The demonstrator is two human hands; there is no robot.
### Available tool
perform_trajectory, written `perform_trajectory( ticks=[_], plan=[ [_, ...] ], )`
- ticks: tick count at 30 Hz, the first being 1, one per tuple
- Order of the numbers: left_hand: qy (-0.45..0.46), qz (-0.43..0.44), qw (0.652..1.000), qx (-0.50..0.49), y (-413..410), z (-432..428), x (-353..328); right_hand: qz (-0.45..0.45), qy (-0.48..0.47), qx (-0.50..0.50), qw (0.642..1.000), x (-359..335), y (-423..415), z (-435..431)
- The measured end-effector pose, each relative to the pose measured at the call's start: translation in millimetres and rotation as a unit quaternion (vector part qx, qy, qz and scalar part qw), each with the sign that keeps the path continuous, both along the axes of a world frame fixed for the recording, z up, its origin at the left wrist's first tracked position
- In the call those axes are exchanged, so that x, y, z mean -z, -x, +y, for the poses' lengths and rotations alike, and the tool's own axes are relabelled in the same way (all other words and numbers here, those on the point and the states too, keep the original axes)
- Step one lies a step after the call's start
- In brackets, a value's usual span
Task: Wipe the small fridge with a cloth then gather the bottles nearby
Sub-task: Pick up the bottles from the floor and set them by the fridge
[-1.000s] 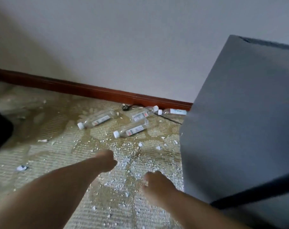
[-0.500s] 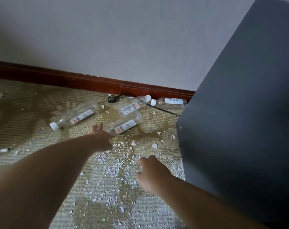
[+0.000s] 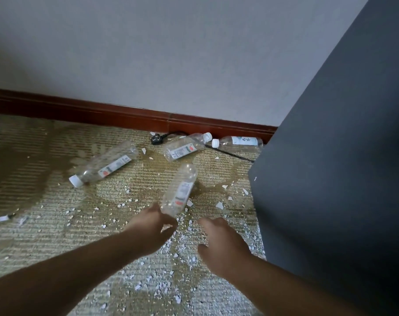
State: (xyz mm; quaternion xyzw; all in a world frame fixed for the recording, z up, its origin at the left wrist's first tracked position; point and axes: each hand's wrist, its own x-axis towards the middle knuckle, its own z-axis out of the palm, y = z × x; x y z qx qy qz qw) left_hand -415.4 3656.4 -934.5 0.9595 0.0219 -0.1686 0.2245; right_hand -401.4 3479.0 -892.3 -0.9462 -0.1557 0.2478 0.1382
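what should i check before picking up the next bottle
1. First bottle secured: ok. The left hand grips the nearest bottle by its cap end.
2. Free hand available: ok. The right hand is open and holds nothing.
3. Remaining bottles in view: ok. One lies to the left, one near the plug, one along the baseboard.
4. Caps on: ok for those three, white caps show; cannot tell for the held one.
5. Floor condition: not ok. The carpet is stained and strewn with white fragments.
6. Cord clear of bottles: not ok, it runs beside two of them.
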Motion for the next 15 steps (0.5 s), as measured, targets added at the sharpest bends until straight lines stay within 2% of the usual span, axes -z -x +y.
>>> perform_trajectory(
  ticks=[2,4,5,8,10,12,15],
  plan=[
    [0.093,0.0,0.996,0.007,27.5,-14.9,-18.5,-0.008,-0.018,-0.013,1.0,-4.2,5.2,-6.9],
    [0.23,0.023,0.973,0.009,42.2,-28.3,-50.8,-0.004,-0.037,-0.038,0.999,-11.1,12.8,-14.2],
    [0.271,0.035,0.962,0.024,44.9,-33.2,-68.5,-0.003,-0.062,-0.043,0.997,-14.7,17.8,-18.5],
    [0.294,0.066,0.951,0.061,40.9,-42.7,-117.2,0.02,-0.165,-0.002,0.986,-22.3,37.5,-32.7],
    [0.349,0.118,0.927,0.069,34.9,-48.7,-135.8,0.069,-0.217,0.015,0.974,-26.1,53.1,-44.6],
    [0.364,0.185,0.91,0.079,34.8,-58.3,-135.8,0.126,-0.217,-0.001,0.968,-32.3,70.0,-60.4],
    [0.32,0.294,0.896,0.093,45.8,-77.7,-115.5,0.154,-0.198,-0.021,0.968,-42.6,92.6,-94.1]
  ],
)
